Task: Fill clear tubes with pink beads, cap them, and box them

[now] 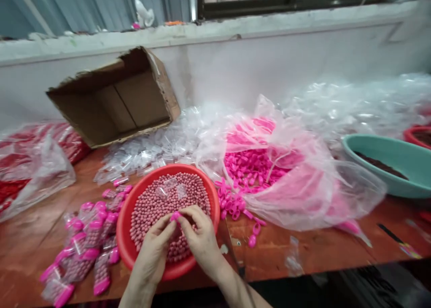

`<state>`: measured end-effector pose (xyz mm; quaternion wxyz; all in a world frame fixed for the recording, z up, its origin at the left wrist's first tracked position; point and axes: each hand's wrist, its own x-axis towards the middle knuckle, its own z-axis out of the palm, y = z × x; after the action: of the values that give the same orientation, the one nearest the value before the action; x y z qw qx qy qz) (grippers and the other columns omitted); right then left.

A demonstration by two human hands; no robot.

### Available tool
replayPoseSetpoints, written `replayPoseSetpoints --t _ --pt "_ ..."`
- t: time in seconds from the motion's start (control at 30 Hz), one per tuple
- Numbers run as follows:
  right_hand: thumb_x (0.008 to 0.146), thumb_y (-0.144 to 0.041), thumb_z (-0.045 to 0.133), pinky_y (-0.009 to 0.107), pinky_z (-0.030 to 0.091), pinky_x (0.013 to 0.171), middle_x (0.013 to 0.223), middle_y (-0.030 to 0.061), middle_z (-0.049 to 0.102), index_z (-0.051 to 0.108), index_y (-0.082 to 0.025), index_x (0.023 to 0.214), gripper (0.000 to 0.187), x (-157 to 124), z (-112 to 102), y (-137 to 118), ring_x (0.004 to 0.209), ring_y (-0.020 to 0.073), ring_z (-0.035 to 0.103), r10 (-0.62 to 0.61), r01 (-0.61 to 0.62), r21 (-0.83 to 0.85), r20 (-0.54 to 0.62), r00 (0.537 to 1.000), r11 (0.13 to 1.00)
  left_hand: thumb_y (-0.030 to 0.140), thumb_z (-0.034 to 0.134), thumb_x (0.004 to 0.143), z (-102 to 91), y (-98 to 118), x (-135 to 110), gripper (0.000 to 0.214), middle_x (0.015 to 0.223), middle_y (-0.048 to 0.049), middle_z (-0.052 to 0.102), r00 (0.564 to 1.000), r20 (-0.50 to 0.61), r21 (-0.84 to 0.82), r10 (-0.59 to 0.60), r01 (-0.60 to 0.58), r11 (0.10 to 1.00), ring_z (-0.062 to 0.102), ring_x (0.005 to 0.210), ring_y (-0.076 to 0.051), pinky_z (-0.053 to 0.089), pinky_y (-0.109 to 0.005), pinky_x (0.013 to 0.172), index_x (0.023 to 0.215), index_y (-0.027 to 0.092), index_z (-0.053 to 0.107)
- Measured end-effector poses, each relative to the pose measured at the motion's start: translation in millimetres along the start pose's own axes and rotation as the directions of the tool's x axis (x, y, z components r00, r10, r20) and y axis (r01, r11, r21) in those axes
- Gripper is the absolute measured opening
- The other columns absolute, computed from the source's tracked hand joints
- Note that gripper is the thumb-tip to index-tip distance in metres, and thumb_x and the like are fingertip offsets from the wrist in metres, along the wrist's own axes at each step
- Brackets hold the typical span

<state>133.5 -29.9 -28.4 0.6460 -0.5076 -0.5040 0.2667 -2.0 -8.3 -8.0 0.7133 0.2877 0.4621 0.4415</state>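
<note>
In the head view, the left hand [155, 243] and the right hand [201, 239] meet above a round red plastic basin [124, 238] of small dusty-pink beads [144, 209], each grip closed in a pinch on the same small bright-pink plastic piece [175, 216]; clear plastic pieces [164, 189] lie on the beads. Left of the basin, on the reddish-brown worktop [20, 254], is a heap of clear bead-filled containers with pink ends [76, 266]. To the right, loose bright-pink plastic clips [234, 204] lie beside a translucent plastic bag [303, 204] (its film crumpled), and behind stands an open brown cardboard box [107, 106]
</note>
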Motion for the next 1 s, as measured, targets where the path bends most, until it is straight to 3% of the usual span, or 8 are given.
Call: replayPoseSetpoints --t 0.23,0.33,0.43,0.53,0.63,0.7,0.87,1.0 --pt "0.107 -0.014 0.062 0.03 0.074 0.079 0.101 0.0035 0.082 0.083 -0.029 0.112 0.026 5.9 1.1 1.8 0.089 0.0214 0.085 -0.233 0.232 -0.148 0.008 0.972 0.961 0.054 0.115 0.06 11.4 -6.8 5.7 0.055 0.109 -0.0123 0.088 0.998 -0.047 -0.027 0.052 -0.054 0.998 0.084 0.111 -0.032 0.068 -0.035 0.095 0.098 0.021 0.095" --pt "0.106 -0.01 0.058 0.03 0.076 0.08 0.105 0.0043 0.082 0.079 -0.03 0.119 0.032 4.1 0.1 4.5 0.092 0.0221 0.087 -0.293 0.294 -0.218 0.036 0.955 0.931 0.054 0.116 0.056 14.6 -8.9 7.8 0.056 0.106 -0.013 0.088 0.997 -0.058 -0.054 0.042 -0.045 0.998 0.085 0.101 -0.03 0.067 -0.033 0.086 0.094 0.02 0.094" --pt "0.097 -0.006 0.059 0.037 0.078 0.091 0.118 0.0099 0.085 0.073 -0.028 0.138 0.048 -3.5 -0.7 10.4 0.105 0.0275 0.088 -0.364 0.378 -0.359 0.109 0.925 0.854 0.052 0.117 0.054 13.9 -9.1 6.6 0.056 0.101 -0.0105 0.088 0.994 -0.106 -0.08 0.026 -0.035 0.996 0.083 0.094 -0.026 0.065 -0.029 0.081 0.094 0.02 0.094" --pt "0.087 -0.015 0.07 0.052 0.079 0.096 0.133 0.0184 0.083 0.063 -0.021 0.156 0.07 -11.2 0.8 18.1 0.116 0.0381 0.087 -0.404 0.468 -0.521 0.24 0.883 0.713 0.053 0.116 0.057 10.7 -8.1 6.7 0.056 0.104 -0.0105 0.087 0.992 -0.12 -0.089 0.028 -0.039 0.995 0.083 0.104 -0.028 0.065 -0.03 0.089 0.095 0.019 0.092" --pt "0.084 -0.017 0.072 0.058 0.079 0.093 0.135 0.0245 0.081 0.056 -0.011 0.162 0.08 -13.6 4.1 21.9 0.117 0.0428 0.085 -0.382 0.507 -0.654 0.338 0.86 0.561 0.05 0.111 0.07 7.7 -6.0 9.6 0.046 0.11 -0.0106 0.087 0.995 -0.095 -0.086 0.023 -0.032 0.996 0.082 0.112 -0.028 0.063 -0.031 0.1 0.098 0.019 0.091" --pt "0.086 -0.014 0.069 0.057 0.077 0.095 0.135 0.0255 0.081 0.055 -0.008 0.162 0.078 -14.2 4.8 17.2 0.118 0.0414 0.083 -0.333 0.505 -0.697 0.381 0.862 0.509 0.045 0.107 0.077 7.0 -2.7 8.1 0.039 0.11 -0.0093 0.087 0.994 -0.11 -0.069 0.017 -0.025 0.997 0.081 0.109 -0.026 0.062 -0.031 0.102 0.1 0.019 0.09" --pt "0.102 -0.024 0.069 0.063 0.065 0.113 0.147 0.0291 0.072 0.044 -0.01 0.171 0.075 -13.9 0.0 -4.3 0.136 0.0424 0.073 -0.171 0.47 -0.665 0.465 0.869 0.58 0.024 0.095 0.086 3.9 9.5 0.8 0.018 0.105 -0.0047 0.086 0.992 -0.115 -0.048 0.06 -0.066 0.997 0.075 0.101 -0.018 0.059 -0.029 0.099 0.101 0.019 0.088" --pt "0.108 -0.042 0.069 0.071 0.051 0.128 0.163 0.0295 0.059 0.034 -0.015 0.178 0.084 -7.4 1.9 2.6 0.153 0.0456 0.06 -0.072 0.385 -0.668 0.446 0.892 0.637 0.019 0.084 0.099 -8.1 6.2 16.5 0.018 0.119 -0.0067 0.084 0.999 0.022 -0.03 0.044 -0.043 0.999 0.076 0.122 -0.022 0.058 -0.036 0.115 0.117 0.017 0.086"
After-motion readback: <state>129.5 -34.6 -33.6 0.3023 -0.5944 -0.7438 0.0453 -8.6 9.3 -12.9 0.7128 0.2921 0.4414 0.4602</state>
